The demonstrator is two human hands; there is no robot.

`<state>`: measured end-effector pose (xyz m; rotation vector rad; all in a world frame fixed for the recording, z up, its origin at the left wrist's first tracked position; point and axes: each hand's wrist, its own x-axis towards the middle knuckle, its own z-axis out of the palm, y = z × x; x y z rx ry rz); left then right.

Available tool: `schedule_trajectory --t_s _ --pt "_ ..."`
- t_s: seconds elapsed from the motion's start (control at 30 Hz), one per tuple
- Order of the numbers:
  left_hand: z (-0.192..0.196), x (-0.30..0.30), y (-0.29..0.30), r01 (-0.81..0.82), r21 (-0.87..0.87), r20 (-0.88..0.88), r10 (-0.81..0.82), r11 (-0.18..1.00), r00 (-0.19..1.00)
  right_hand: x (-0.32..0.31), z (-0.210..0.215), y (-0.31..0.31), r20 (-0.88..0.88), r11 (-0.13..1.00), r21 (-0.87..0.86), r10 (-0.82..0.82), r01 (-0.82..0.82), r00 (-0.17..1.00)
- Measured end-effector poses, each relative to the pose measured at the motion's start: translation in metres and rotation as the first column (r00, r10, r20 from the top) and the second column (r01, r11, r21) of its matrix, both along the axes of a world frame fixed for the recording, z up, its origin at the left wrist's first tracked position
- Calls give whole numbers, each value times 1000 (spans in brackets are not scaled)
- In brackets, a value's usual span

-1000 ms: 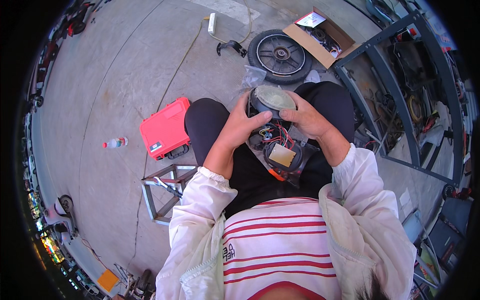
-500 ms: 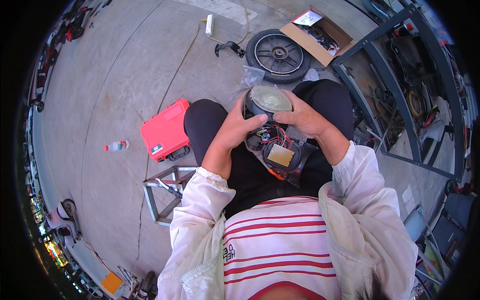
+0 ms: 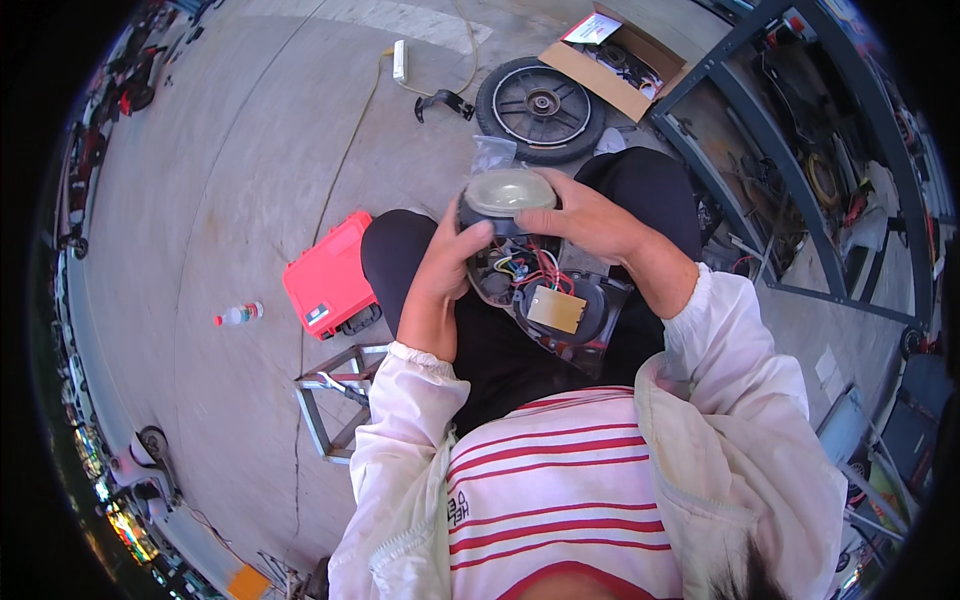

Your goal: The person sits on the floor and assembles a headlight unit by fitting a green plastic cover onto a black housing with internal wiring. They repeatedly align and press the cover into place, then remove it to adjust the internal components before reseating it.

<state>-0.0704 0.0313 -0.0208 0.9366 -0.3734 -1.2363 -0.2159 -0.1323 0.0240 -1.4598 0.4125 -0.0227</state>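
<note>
Between my two hands is a round lamp, like a vehicle headlight (image 3: 510, 193), with a pale domed lens and a dark rim. My left hand (image 3: 440, 258) grips its left side, thumb near the lower edge. Round its right side closes my right hand (image 3: 592, 222), thumb lying along the front below the lens. Just below the lamp, in my lap, an opened dark housing (image 3: 490, 285) shows red, yellow and other coloured wires (image 3: 537, 268). A tan rectangular plate (image 3: 557, 310) sits on a dark round part there. Where the wires end behind the lamp is hidden.
A red toolbox (image 3: 332, 275) and a bottle (image 3: 239, 315) are on the left. Nearer me stands a metal frame (image 3: 318, 418). Ahead lie a wheel (image 3: 541, 108), a bracket (image 3: 443, 103), a power strip (image 3: 400, 62) and a cardboard box (image 3: 602, 83). A metal rack (image 3: 745, 110) rises at right.
My hands have moved the lamp slightly left and tilted it, so its lens shows flatter. More of the wires and the tan plate below is visible. The whole view has shifted a little.
</note>
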Motion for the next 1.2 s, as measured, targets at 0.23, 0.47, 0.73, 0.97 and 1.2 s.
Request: schedule_trajectory --t_s 0.23,0.47,0.73,0.97,1.2 --pt "-1 8 18 -82 -201 -98 63 976 993 -2 20 -7 71 852 524 -34 -8 997" --pt "-3 5 23 -157 -172 -10 157 973 987 -10 22 3 133 843 538 -111 23 985" --pt "-2 6 12 -357 -157 -138 337 921 931 -72 -6 5 200 877 -454 -74 159 977" --pt "3 2 -6 -340 -168 -208 304 925 930 -71 -22 42 306 882 -425 -73 205 949" --pt "-3 -6 -17 -378 -91 -120 367 921 922 -30 8 51 434 930 -127 -260 344 862"
